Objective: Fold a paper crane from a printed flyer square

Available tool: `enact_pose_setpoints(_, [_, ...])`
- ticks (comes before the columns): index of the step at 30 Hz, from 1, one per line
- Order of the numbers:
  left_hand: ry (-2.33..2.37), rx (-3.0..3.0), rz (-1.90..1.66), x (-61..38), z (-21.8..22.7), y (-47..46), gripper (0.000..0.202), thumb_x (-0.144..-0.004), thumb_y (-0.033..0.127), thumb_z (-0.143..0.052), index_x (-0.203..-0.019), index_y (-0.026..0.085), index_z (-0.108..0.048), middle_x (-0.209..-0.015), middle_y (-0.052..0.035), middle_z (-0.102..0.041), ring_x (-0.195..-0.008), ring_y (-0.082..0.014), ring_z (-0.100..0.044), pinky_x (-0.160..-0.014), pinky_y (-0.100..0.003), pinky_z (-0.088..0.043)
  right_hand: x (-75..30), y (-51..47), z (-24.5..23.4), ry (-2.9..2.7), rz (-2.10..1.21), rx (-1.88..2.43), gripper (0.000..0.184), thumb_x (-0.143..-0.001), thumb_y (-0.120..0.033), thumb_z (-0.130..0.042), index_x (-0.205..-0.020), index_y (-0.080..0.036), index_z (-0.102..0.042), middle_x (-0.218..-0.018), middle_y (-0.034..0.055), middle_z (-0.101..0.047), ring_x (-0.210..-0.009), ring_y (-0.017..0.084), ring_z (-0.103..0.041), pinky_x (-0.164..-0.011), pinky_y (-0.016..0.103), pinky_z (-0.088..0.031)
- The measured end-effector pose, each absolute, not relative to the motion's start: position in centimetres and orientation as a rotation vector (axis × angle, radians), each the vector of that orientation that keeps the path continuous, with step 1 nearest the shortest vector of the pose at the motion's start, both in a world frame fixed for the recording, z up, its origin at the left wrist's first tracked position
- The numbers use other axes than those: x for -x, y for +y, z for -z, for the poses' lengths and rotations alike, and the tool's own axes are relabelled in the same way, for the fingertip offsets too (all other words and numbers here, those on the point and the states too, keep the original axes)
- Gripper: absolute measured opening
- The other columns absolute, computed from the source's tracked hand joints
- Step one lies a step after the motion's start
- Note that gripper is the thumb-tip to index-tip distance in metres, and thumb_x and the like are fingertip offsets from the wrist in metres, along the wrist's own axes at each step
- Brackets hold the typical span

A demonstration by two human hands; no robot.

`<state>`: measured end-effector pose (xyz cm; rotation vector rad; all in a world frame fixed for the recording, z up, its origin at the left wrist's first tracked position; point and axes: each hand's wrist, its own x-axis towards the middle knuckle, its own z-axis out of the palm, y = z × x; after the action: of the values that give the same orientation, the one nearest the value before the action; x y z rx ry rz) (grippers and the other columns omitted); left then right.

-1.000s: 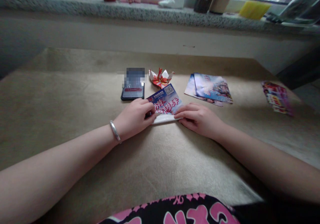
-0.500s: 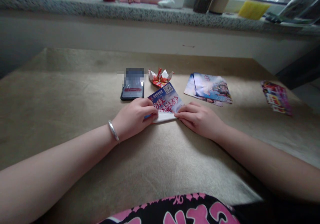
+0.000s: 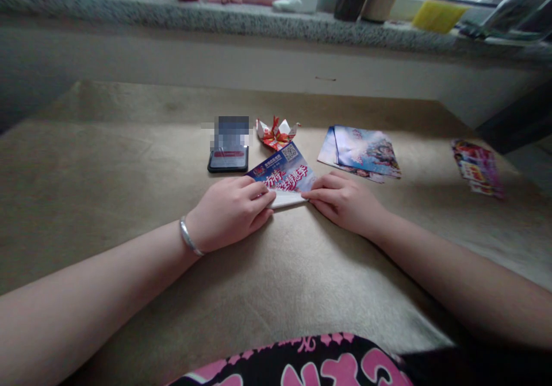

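Holding the printed leaflet (image 3: pixel 288 170) flat by 2 ends of its white folded edge (image 3: pixel 288 199), in close-set fingers of left hand (image 3: pixel 233 213) and right hand (image 3: pixel 347 203).

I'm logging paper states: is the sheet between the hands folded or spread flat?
Partly folded: the sheet shows its printed face, but a white strip runs along its near edge, between the left hand and right hand.

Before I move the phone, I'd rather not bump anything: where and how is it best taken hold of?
Probably by the two long edges of the phone, coming from above on the left: it lies flat, the red folded paper is close on its right, with the printed sheet near its closer right corner.
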<state>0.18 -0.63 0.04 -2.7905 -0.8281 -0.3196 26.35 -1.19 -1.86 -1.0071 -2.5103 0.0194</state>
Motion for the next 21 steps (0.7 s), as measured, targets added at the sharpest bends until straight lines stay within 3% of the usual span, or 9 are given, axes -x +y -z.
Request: enact_pose_setpoints(21, [-0.872, 2.787, 0.324, -0.47, 0.09, -0.53, 0.03, -0.091, 0.033, -0.044, -0.105, 0.017, -0.066, -0.093, -0.0087, -0.065, -0.085, -0.0203, -0.057, -0.072, -0.032, -0.048, -26.27, -1.29, 1.9, -2.514, 0.005, 1.022, 0.023, -0.09, -0.024, -0.051, -0.103, -0.021, -0.071, -0.092, 0.0076, -0.067, -0.082, 0.018, -0.056, -0.072, 0.032, -0.047])
